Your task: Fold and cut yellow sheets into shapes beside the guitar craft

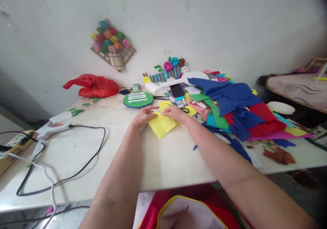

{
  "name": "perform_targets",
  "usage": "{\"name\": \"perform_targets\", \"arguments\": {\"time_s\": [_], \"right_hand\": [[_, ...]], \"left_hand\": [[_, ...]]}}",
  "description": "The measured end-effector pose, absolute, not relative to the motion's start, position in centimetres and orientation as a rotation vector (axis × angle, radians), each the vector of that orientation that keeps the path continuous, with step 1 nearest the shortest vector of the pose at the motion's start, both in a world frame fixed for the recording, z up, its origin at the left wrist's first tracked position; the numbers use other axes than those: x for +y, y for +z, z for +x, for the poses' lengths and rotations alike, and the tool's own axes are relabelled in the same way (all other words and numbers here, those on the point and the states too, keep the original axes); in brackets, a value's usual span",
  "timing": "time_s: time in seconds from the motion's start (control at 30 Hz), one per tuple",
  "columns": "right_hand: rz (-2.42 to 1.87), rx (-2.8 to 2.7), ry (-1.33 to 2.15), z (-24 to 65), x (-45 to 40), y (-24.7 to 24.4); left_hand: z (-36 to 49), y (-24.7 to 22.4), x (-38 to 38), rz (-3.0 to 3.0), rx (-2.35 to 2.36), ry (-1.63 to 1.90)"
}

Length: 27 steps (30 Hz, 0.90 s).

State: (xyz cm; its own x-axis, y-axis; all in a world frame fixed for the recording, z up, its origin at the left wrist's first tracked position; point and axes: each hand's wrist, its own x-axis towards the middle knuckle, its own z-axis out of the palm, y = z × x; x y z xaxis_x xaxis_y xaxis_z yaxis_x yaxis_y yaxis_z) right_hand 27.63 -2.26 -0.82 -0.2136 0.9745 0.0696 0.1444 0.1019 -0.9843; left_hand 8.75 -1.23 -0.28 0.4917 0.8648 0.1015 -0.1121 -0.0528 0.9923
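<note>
A creased yellow sheet is held over the pale table, one corner pointing toward me. At its upper left edge, my left hand pinches it between thumb and fingers. The fingers of my right hand close on its upper right part. Another yellow piece lies just behind my right hand, with black-handled scissors on it. Behind my left hand rests a green guitar-shaped craft with white strips.
A white glue gun and its looping black cable lie at left, near a power strip. A red plastic bag sits behind. Blue fabric, red sheets and a phone crowd the right side.
</note>
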Motion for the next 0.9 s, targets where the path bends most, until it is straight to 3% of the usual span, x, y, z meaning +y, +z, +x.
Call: {"name": "perform_targets", "arguments": {"time_s": [0.9], "right_hand": [[-1.212, -1.705, 1.023, 27.4, -3.0, 0.2]], "left_hand": [[8.8, -0.4, -1.0, 1.589, 0.964, 0.804]]}}
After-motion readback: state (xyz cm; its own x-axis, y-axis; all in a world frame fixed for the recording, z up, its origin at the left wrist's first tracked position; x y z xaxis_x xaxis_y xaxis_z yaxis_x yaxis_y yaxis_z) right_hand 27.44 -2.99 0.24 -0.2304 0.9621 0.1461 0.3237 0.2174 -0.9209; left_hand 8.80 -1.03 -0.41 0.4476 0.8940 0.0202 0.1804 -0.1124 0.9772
